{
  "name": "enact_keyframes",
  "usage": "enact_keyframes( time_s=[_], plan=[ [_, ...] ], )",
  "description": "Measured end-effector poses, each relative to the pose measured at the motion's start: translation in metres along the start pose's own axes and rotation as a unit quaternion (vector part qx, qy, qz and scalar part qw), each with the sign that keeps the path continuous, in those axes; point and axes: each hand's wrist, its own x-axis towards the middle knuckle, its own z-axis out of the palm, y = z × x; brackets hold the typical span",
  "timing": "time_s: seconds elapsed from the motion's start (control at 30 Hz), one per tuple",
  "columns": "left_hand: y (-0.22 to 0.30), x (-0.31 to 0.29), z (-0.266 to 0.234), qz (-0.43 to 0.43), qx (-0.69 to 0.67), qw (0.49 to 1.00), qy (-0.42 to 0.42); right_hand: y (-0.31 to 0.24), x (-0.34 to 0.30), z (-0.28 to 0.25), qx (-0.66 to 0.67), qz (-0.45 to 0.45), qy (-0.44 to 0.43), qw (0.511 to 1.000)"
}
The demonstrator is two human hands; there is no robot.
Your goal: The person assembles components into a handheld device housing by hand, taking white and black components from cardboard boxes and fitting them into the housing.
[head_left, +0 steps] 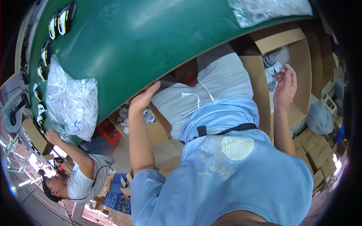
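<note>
My left hand (144, 98) is at the near edge of the green table (151, 37), its visible fingers stretched out along the edge and nothing seen in it. Part of that hand is hidden from view. My right hand (285, 88) hovers over an open cardboard box (301, 75) to my right, fingers loosely bent and apart, with no item visible in them. Grey and white rounded pieces (272, 67) lie inside this box, just beside the fingertips. Beneath my left forearm, another open carton (154, 130) holds similar grey and white pieces (123, 115).
A clear bag of white parts (75, 101) lies at the table's left, another bag (267, 9) at the far right. Several black, white and yellow items (66, 19) line the left edge. A co-worker (83, 177) sits at left. Stacked cartons (315, 148) stand at right.
</note>
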Motion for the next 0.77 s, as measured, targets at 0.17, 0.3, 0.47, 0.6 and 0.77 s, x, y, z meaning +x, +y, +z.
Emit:
enact_keyframes(
  time_s=[0.17, 0.3, 0.47, 0.6, 0.77],
  plan=[
    [-0.021, 0.023, 0.028, 0.014, 0.218, 0.976, -0.015, -0.036, -0.017, 0.103, -0.121, 0.017, -0.253, 0.96],
    [-0.071, 0.015, 0.015, 0.067, 0.353, 0.931, 0.07, -0.027, 0.016, 0.157, -0.133, -0.065, -0.489, 0.86],
    [-0.121, 0.034, 0.023, 0.057, 0.404, 0.908, 0.091, -0.011, 0.026, 0.145, -0.116, -0.119, -0.481, 0.861],
    [-0.095, -0.001, 0.082, -0.052, -0.077, 0.99, 0.109, 0.007, 0.029, 0.077, -0.044, -0.123, -0.431, 0.893],
    [-0.154, -0.098, 0.115, -0.012, -0.066, 0.994, 0.083, 0.034, -0.014, -0.031, 0.031, -0.03, -0.291, 0.956]
  ],
)
